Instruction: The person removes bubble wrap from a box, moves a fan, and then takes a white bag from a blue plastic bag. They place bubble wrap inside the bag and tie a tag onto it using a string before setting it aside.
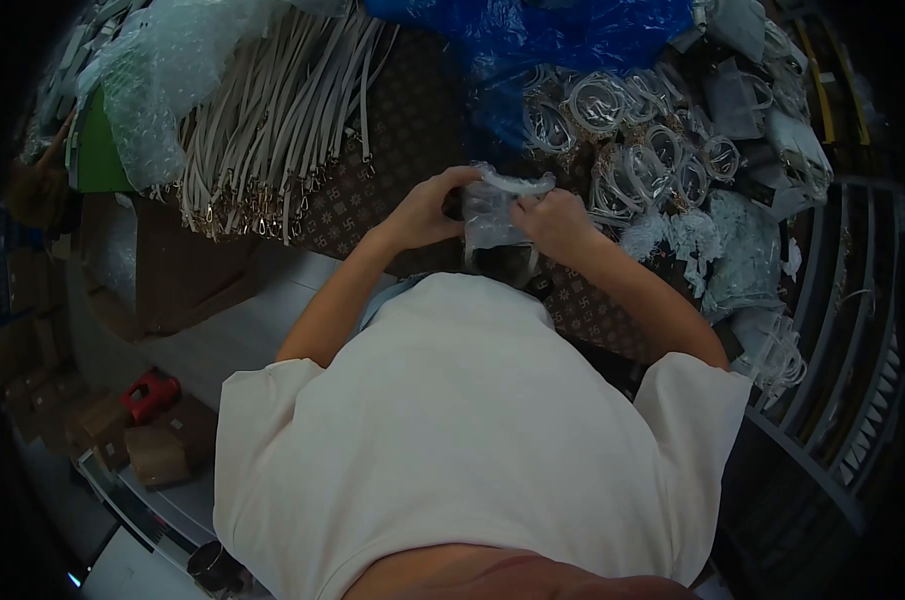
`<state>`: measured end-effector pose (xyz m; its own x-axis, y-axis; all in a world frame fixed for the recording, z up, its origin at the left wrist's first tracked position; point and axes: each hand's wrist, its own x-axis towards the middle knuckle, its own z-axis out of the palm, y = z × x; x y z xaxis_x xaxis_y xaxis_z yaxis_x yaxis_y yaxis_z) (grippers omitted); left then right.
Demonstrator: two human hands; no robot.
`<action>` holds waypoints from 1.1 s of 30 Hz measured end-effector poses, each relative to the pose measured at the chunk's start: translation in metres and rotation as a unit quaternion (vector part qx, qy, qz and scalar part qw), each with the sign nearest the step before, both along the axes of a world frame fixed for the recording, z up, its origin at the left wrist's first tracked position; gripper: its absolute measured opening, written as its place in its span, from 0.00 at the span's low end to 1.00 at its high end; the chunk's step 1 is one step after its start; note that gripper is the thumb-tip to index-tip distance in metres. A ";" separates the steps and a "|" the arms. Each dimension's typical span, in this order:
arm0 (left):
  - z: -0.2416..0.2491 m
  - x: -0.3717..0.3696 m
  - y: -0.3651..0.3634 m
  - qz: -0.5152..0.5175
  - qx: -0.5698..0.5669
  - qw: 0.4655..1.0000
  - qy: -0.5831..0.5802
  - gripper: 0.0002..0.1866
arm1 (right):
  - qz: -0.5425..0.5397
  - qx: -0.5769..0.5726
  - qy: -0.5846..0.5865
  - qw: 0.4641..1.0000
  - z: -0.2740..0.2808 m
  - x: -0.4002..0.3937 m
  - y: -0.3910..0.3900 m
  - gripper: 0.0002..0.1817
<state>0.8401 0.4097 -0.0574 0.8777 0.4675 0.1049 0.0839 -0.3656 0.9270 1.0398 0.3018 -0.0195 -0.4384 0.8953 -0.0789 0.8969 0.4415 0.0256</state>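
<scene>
Close in front of my body, both hands hold a small clear plastic bag (493, 218) with a whitish band along its top. My left hand (431, 208) grips its upper left edge, the thumb bent apart from the fingers. At the upper right corner, my right hand (558, 225) is closed on the plastic with curled fingers. Coiled clear straps in plastic (653, 165) with small gold-coloured metal parts lie piled just right of my right hand. Light straps with metal clasps (273, 130) are spread out to the left, beyond my left hand.
The table has a brown patterned cover (403, 120). Blue plastic sheeting (573, 35) lies at the back, bubble wrap (163, 80) at the back left. Metal racks (833, 310) stand at the right; cardboard boxes (168, 445) and a red object (151, 395) are lower left.
</scene>
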 end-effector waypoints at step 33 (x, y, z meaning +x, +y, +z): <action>0.042 0.054 -0.005 -0.161 0.377 0.819 0.401 0.05 | 0.003 -0.096 0.291 0.952 -0.097 -0.003 0.017 0.14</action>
